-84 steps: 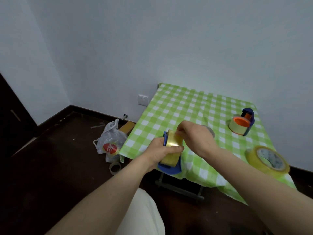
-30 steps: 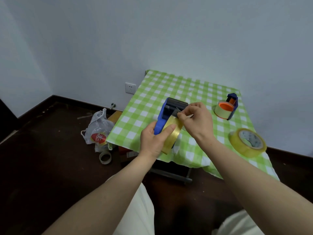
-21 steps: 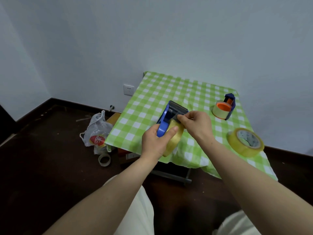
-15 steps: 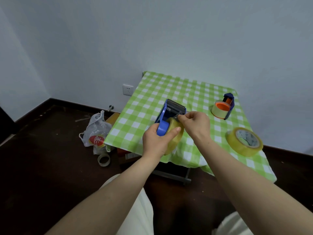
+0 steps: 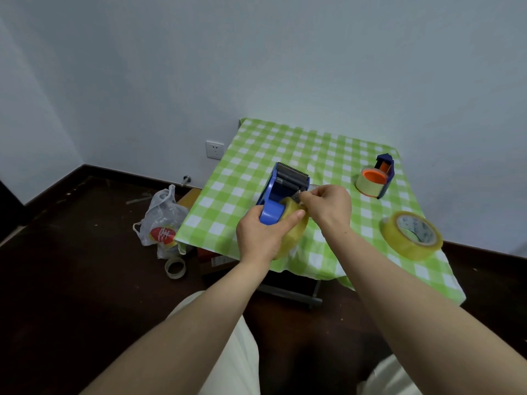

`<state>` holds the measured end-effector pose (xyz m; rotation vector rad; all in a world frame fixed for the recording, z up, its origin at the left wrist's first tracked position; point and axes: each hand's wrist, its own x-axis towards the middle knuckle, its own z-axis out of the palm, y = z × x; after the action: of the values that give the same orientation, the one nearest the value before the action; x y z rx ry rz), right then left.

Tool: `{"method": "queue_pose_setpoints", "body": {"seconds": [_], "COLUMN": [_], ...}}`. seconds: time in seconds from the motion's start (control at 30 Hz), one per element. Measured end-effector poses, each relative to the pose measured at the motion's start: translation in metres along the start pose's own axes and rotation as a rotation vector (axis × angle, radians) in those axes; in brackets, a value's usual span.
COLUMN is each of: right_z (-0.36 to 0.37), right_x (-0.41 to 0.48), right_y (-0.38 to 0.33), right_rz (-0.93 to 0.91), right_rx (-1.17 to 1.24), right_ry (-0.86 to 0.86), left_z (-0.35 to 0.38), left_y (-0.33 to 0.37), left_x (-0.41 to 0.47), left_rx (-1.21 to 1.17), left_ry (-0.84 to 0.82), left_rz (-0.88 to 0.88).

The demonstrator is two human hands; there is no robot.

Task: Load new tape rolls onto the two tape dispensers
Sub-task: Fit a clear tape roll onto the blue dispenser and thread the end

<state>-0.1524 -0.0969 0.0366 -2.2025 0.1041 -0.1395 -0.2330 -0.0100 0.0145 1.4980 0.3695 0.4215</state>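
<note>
While we grip the blue tape dispenser (image 5: pixel 281 195) w/ our left hand (image 5: pixel 263 236), fingers wrapped round its rear body & thumb pressed on the yellowish tape roll (image 5: pixel 291 226) seated in it, our right hand (image 5: pixel 328 208) pinches something tiny, prob. the tape's free end, just behind the roller; too small to be sure. Dispenser is held above the near edge of the green-checked table (image 5: pixel 245 166), serrated blade facing away. We judge the film thin, sticky, apt to fold on itself, so pinch it by the very end; the plastic frame is stiff, light, safe to squeeze, blade aside. A second dispenser (image 5: pixel 382 173), w/ an orange hub & a roll in it, sits near the far right corner. A spare roll (image 5: pixel 412 235) lies at the right edge. On the floor, a plastic bag (image 5: pixel 161 220) holds red-printed contents.
</note>
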Motion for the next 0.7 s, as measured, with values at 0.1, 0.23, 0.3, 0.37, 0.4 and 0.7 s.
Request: {"method": "queue_pose_setpoints", "body": {"seconds": [0.1, 0.23, 0.3, 0.37, 0.4, 0.7], "right_z": [-0.001, -0.004, -0.004, -0.004, -0.003, 0.008], "right_x": [0.001, 0.000, -0.002, -0.004, -0.004, 0.002], "right_y": [0.000, -0.001, 0.000, 0.003, 0.005, 0.007], "right_rz": [-0.039, -0.168, -0.239, -0.341, -0.408, -0.376], "right_rx": [-0.036, -0.101, -0.129, -0.142, -0.146, 0.201], "right_ry": [-0.002, 0.057, 0.105, 0.138, 0.142, 0.025], "left_z": [-0.002, -0.004, -0.003, -0.003, -0.003, -0.009], "left_y": [0.000, 0.001, -0.001, -0.004, -0.007, -0.013], "left_x": [0.004, 0.010, 0.012, 0.016, 0.017, 0.021], "left_rx": [0.028, -0.010, -0.038, -0.055, -0.061, -0.066], "left_ry": [0.032, 0.058, 0.061, 0.056, 0.046, 0.057], "left_rz": [0.020, 0.028, 0.030, 0.013, 0.004, -0.036]}}
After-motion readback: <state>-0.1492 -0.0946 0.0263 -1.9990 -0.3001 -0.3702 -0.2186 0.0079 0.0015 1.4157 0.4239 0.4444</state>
